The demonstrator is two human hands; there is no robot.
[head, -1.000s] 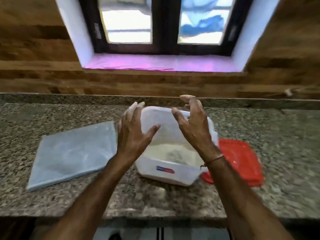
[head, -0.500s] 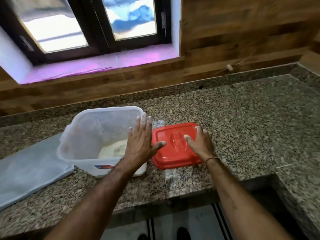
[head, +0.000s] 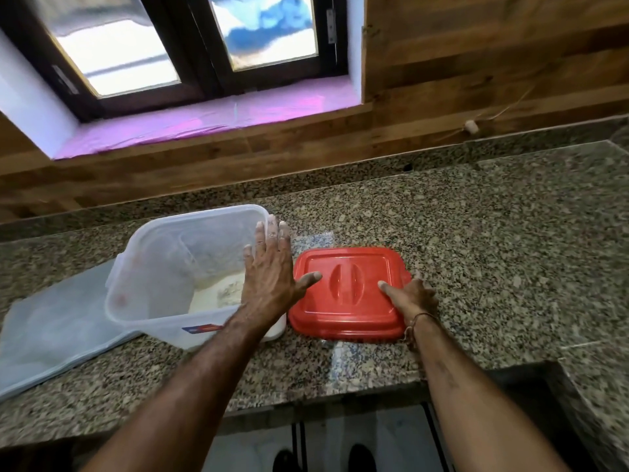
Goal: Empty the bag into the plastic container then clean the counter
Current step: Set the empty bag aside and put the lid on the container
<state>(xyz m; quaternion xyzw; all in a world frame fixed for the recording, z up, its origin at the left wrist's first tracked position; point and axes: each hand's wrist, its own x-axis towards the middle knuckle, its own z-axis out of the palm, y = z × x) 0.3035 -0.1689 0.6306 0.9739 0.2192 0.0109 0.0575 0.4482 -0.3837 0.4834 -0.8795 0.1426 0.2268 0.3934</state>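
Observation:
A clear plastic container point(head: 160, 267) stands on the granite counter point(head: 476, 250) with white powder in its bottom. To its left lies the flat, see-through bag point(head: 58, 328). A red lid point(head: 347, 301) rests on the counter just right of the container. My left hand point(head: 269, 274) hovers flat, fingers spread, over the container's right rim, its thumb reaching onto the lid's left edge. My right hand point(head: 413, 298) grips the lid's right edge, thumb on top and fingers curled around the side.
A wooden wall and a window with a pink sill point(head: 211, 120) run behind the counter. The counter's front edge is close below my arms. At the right a granite section point(head: 599, 386) comes forward. A cord point(head: 471, 126) hangs on the wall.
My view swung right. Both hands left the container's top; the right one went to the red lid and closed on its edge, the left stopped over the container's right rim.

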